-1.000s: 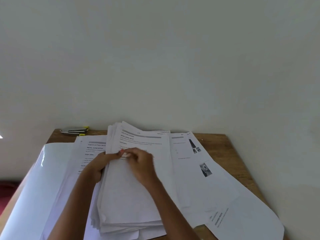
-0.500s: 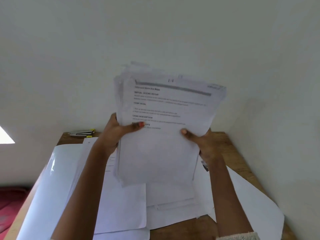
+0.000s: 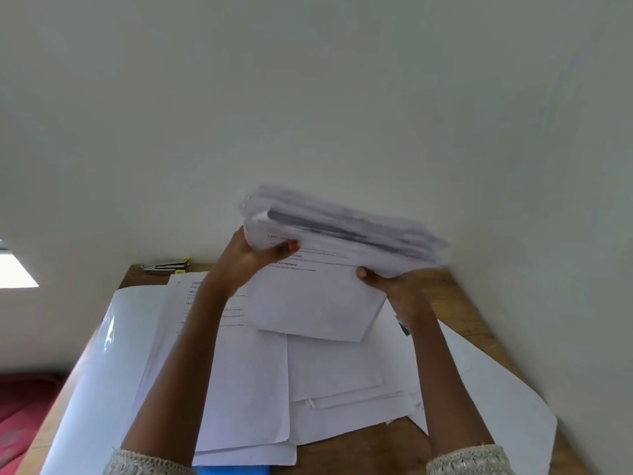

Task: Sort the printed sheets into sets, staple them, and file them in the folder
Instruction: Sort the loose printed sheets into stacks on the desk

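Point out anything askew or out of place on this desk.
The stack held up by the left hand and right hand is ragged, top edges fanned. Loose sheets overlap crookedly on the desk. The stapler sits unused at the back.

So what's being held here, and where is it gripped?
A thick stack of printed sheets, lifted above the desk. The left hand grips its left edge, the right hand its right edge.
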Motion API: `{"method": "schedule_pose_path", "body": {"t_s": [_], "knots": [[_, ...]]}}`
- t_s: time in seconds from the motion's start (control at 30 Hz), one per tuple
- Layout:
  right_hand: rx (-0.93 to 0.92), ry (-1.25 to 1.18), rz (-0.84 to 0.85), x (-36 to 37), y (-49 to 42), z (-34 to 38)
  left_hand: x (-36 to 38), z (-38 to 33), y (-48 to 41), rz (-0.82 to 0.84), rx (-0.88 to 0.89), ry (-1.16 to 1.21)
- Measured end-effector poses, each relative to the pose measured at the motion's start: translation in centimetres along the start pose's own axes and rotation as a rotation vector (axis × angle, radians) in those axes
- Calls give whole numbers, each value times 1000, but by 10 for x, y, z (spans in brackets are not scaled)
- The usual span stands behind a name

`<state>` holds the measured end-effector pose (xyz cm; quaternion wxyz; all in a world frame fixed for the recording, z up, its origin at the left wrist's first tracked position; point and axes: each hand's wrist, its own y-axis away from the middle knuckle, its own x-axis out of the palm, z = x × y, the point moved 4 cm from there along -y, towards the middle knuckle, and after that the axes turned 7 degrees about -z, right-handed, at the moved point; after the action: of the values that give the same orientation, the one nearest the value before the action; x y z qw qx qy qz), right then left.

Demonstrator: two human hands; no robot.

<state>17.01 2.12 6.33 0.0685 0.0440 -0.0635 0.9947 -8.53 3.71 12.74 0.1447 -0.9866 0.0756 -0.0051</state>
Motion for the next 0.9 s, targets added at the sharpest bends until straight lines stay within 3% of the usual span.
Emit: {"method": "schedule_pose_path", "body": {"t_s": [0.1,0.27,0.37,0.5,0.63,0.8,0.9], "knots": [[-68,17,27,21,12,39,0,-7,-6,33,52,7],[72,210,-76,17,13,-15,-6,36,7,27,-54,-17],[150,145,2,39,6,3,-23,40,3,-52,-77,-16],[23,245,-2,78,-19,47,-61,2,-13,-217,-52,15],[194,52,192,134,-27,43,-103,-13,6,-225,-250,236],[442,97,338,194,9,-2,-165,47,80,-216,-569,254],[527,105,298,193,28,-32,-197,68,124,-251,-645,247]]}}
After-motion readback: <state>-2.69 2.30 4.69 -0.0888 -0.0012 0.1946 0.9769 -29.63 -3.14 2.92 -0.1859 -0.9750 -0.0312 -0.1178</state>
